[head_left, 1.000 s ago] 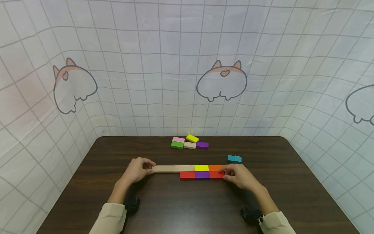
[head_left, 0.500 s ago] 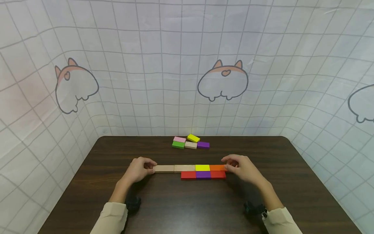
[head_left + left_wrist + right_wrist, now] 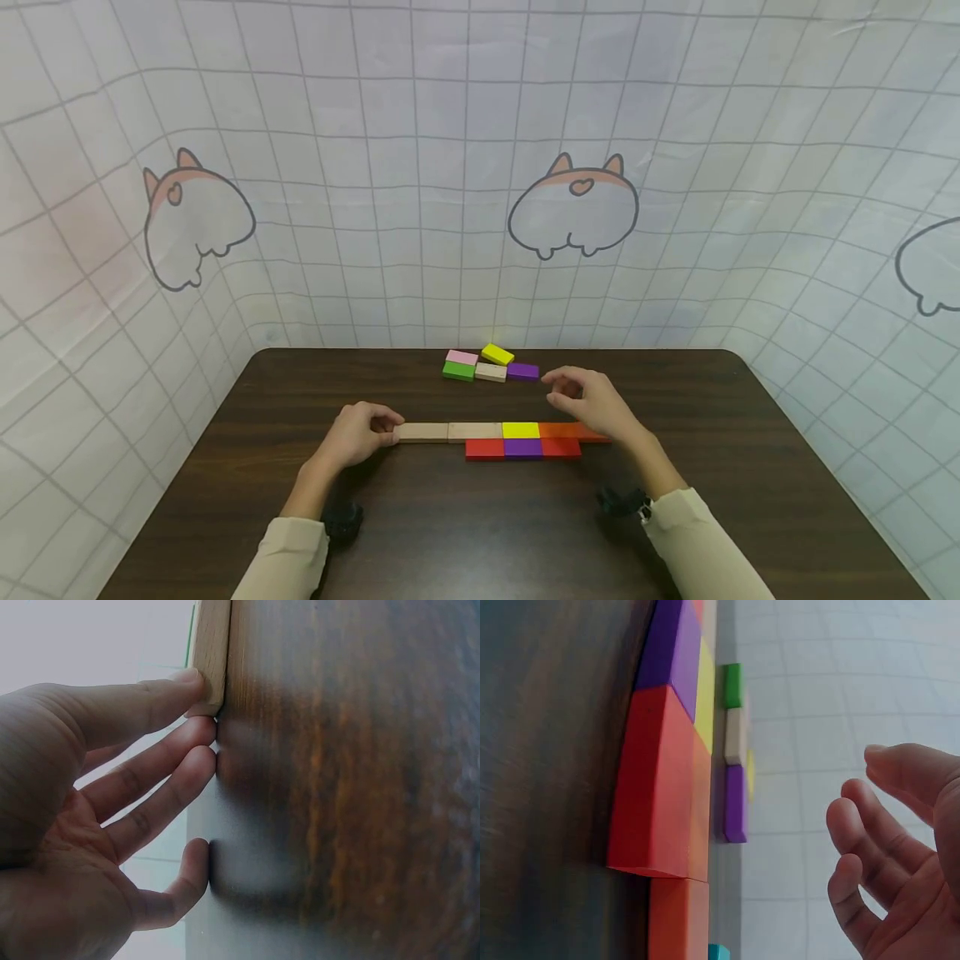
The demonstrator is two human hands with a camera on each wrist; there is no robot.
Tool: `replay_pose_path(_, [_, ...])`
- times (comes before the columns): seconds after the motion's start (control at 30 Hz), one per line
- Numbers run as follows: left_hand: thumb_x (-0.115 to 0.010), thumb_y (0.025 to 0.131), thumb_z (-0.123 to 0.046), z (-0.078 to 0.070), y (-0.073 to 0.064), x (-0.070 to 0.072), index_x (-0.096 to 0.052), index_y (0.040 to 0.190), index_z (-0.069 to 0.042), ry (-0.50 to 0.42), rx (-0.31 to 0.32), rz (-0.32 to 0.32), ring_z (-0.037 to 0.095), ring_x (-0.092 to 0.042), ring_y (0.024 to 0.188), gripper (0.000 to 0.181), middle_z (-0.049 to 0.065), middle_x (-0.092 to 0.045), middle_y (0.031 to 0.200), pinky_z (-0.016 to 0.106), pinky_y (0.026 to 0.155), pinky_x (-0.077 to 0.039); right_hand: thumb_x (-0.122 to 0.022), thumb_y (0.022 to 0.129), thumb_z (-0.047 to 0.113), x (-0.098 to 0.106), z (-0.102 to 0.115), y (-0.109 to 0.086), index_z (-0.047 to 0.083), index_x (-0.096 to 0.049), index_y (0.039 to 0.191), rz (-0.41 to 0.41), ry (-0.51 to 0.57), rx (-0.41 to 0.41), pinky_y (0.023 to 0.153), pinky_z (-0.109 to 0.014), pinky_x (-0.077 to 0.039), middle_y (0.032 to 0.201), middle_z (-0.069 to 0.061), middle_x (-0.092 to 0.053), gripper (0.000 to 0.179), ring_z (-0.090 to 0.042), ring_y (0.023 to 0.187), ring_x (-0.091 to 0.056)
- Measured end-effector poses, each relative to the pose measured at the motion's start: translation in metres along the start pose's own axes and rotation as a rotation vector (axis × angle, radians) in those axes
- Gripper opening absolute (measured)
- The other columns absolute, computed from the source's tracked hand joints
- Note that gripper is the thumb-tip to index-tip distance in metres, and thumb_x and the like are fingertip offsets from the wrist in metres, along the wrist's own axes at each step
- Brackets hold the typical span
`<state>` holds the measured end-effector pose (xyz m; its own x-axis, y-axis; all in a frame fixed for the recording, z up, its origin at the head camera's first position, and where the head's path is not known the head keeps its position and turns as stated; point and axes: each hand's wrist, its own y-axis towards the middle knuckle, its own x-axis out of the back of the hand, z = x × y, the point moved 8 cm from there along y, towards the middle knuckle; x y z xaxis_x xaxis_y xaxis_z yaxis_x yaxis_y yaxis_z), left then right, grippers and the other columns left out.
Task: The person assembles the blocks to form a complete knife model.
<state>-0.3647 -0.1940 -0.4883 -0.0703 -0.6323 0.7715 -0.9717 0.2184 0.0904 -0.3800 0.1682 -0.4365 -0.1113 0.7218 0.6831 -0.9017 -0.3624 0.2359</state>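
The left hand point(image 3: 362, 436) pinches the leftmost wooden block point(image 3: 423, 432) of a row point(image 3: 521, 431), well in from the far edge of the desk point(image 3: 480, 508), while the right hand point(image 3: 592, 403), loosely half spread (it holds nothing), hovers near a purple block point(image 3: 522, 372) by that edge.

- A strip lies open between front blocks point(image 3: 513, 433) and back blocks point(image 3: 491, 372).
- Right hand point(image 3: 592, 406) hangs over its right end.
- Left hand point(image 3: 358, 435) bars front blocks' left end.
- Cloth point(image 3: 420, 308) stands close behind back blocks.
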Motion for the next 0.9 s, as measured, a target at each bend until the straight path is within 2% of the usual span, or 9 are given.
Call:
replay_pose_path(0.17, [-0.081,0.087,-0.011,0.001,-0.001,0.0,-0.08,0.102,-0.011,-0.001,0.006,-0.002,0.01,-0.062,0.075,0.015,-0.002,-0.071,0.084,0.03,0.071,-0.052,-0.074,0.095,0.013,-0.005,-0.009,0.031,0.008,-0.069,0.125,0.046,-0.022,0.005,0.069,-0.029,-0.052,0.091,-0.004,-0.07,0.032,-0.016,0.076,-0.06])
replay_pose_path(0.4, [-0.081,0.088,-0.011,0.0,-0.001,0.001,-0.08,0.102,-0.011,0.002,0.004,-0.001,0.01,-0.062,0.076,0.015,-0.002,-0.071,0.084,0.03,0.071,-0.052,-0.076,0.093,0.015,-0.016,-0.039,0.061,0.009,-0.062,0.139,0.156,-0.085,-0.077,0.076,-0.034,-0.054,0.105,-0.008,-0.07,0.048,-0.019,0.085,-0.062])
replay_pose_path(0.53, [-0.08,0.088,-0.01,0.0,-0.002,0.001,-0.08,0.103,-0.011,-0.004,0.005,0.001,0.01,-0.062,0.076,0.015,-0.002,-0.071,0.085,0.03,0.071,-0.052,-0.077,0.093,0.017,-0.022,-0.051,0.07,0.01,-0.059,0.143,0.204,-0.128,-0.116,0.084,-0.042,-0.056,0.114,-0.013,-0.07,0.053,-0.025,0.096,-0.064])
replay_pose_path(0.7, [-0.081,0.088,-0.011,0.0,-0.001,0.0,-0.08,0.102,-0.012,-0.008,0.015,-0.002,0.01,-0.062,0.076,0.015,-0.003,-0.07,0.084,0.031,0.072,-0.052,-0.077,0.093,0.017,-0.028,-0.066,0.078,0.013,-0.058,0.144,0.239,-0.138,-0.162,0.098,-0.053,-0.052,0.123,-0.016,-0.068,0.055,-0.033,0.114,-0.062])
replay_pose_path(0.9, [-0.081,0.087,-0.01,0.001,-0.002,0.001,-0.08,0.102,-0.012,-0.01,0.025,-0.004,0.009,-0.061,0.075,0.015,-0.003,-0.07,0.084,0.03,0.071,-0.052,-0.076,0.094,0.016,-0.034,-0.074,0.086,0.016,-0.057,0.146,0.265,-0.145,-0.216,0.103,-0.055,-0.049,0.128,-0.018,-0.065,0.056,-0.036,0.12,-0.058])
